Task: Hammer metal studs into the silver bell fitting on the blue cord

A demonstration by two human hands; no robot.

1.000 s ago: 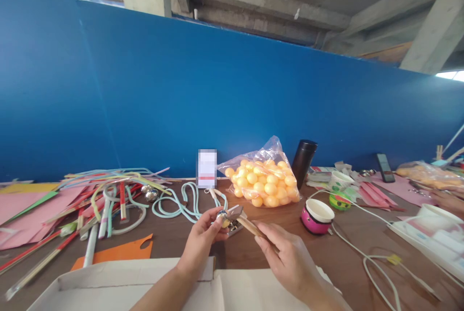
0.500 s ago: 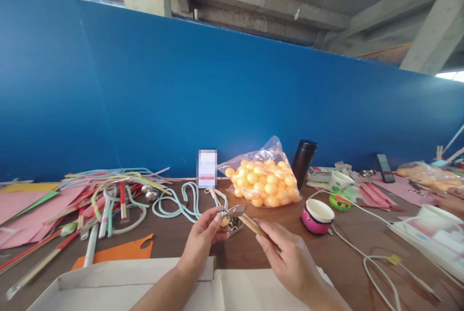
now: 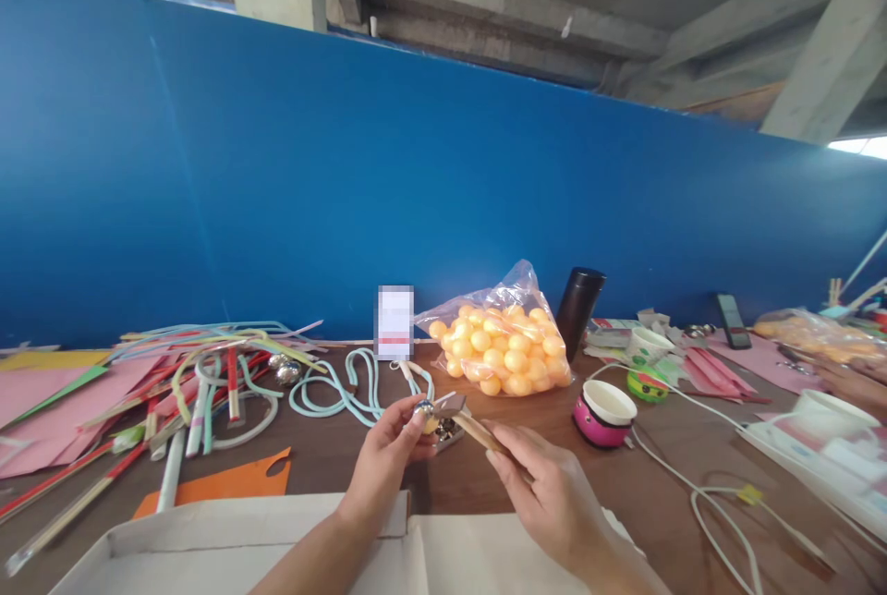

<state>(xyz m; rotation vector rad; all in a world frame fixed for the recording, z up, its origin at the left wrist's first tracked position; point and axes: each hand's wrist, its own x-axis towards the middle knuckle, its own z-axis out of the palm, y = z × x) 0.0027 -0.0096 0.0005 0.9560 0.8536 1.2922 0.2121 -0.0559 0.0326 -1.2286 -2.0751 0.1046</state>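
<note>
My left hand (image 3: pixel 388 438) pinches a small shiny ball (image 3: pixel 430 417), silver above and yellowish below, between thumb and fingers. My right hand (image 3: pixel 544 484) is closed round a wooden-handled tool (image 3: pixel 478 431) with a flat, dark metal head. Its exact kind is not clear. The metal head lies right beside the ball; whether they touch I cannot tell. Just behind both hands, a small tray of shiny metal bits (image 3: pixel 449 433) is partly hidden. Below my wrists lies an opened white cardboard piece (image 3: pixel 485 549).
A clear bag of orange balls (image 3: pixel 495 350) stands behind my hands, next to a black bottle (image 3: pixel 580 309). A pink-wrapped cup (image 3: pixel 602 415) and white cables (image 3: pixel 693 493) are rightward. Tubes and sticks (image 3: pixel 200 392), silver balls (image 3: pixel 285 370) and orange paper (image 3: pixel 236 484) lie leftward.
The tool's metal head has turned slightly and shifted a little left, close to the ball. Both hands keep their grips, and the view has moved very slightly.
</note>
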